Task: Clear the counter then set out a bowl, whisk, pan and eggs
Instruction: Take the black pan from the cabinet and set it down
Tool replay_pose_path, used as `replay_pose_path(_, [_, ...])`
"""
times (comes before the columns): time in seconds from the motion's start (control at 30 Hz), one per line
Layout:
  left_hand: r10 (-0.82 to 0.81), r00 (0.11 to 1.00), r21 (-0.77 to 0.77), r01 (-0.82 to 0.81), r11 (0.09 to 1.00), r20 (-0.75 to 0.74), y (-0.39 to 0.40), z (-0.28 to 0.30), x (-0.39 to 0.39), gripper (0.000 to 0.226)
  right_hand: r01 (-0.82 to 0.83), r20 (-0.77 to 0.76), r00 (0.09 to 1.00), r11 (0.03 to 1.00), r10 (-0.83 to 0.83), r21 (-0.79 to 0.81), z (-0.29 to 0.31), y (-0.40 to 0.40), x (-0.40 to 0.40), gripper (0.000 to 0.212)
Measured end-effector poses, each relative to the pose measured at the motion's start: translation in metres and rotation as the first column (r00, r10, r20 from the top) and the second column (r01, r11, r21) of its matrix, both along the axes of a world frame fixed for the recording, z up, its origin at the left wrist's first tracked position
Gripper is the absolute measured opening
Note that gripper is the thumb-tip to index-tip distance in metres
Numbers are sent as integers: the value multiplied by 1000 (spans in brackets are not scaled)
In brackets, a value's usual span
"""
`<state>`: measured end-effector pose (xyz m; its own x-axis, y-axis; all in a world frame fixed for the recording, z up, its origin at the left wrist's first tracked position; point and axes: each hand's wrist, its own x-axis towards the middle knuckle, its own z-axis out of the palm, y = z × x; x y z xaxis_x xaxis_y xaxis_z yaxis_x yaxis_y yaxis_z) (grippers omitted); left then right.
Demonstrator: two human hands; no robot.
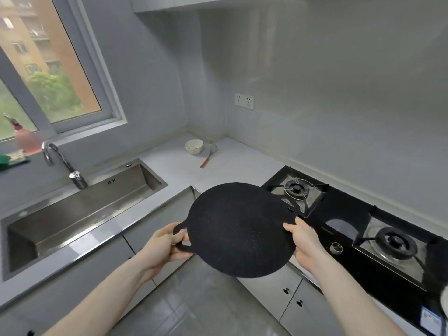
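Observation:
A flat round black pan (238,229) with loop handles hangs in the air over the floor, in front of the counter corner. My left hand (166,246) grips its left loop handle. My right hand (304,243) holds the pan's right edge, thumb on top. Far back in the counter corner stands a white bowl (194,146). Right beside the bowl lies a wire whisk (209,156) with a wooden handle pointing toward me. No eggs are in view.
A steel sink (80,214) with a curved tap (60,163) fills the left counter. A black two-burner gas hob (358,229) sits on the right. The pale counter (237,166) runs between them. A wall socket (244,101) is above it. A pink bottle (26,139) stands on the window sill.

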<state>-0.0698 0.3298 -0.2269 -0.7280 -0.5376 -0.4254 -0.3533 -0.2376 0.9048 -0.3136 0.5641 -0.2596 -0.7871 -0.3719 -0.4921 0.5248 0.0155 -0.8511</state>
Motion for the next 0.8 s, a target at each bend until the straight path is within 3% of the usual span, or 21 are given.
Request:
replay_pose_path(0.17, [102, 994, 28, -101, 995, -40, -35, -10, -43, 27, -163, -42, 985, 983, 167, 81, -15, -50, -47, 41])
replay_pose_path(0.4, [219, 976, 89, -216, 972, -23, -111, -31, -80, 27, -309, -33, 946, 929, 322, 206, -41, -142, -88, 41])
replay_pose_path(0.6, [183, 981, 66, -188, 980, 70, -219, -65, -128, 22, -295, 33, 955, 924, 296, 245, -76, -222, -121, 48])
replay_pose_path(0.8, [116, 978, 79, -131, 988, 175, -313, -104, -183, 23, -185, 107, 981, 944, 161, 274, -99, -281, -140, 35])
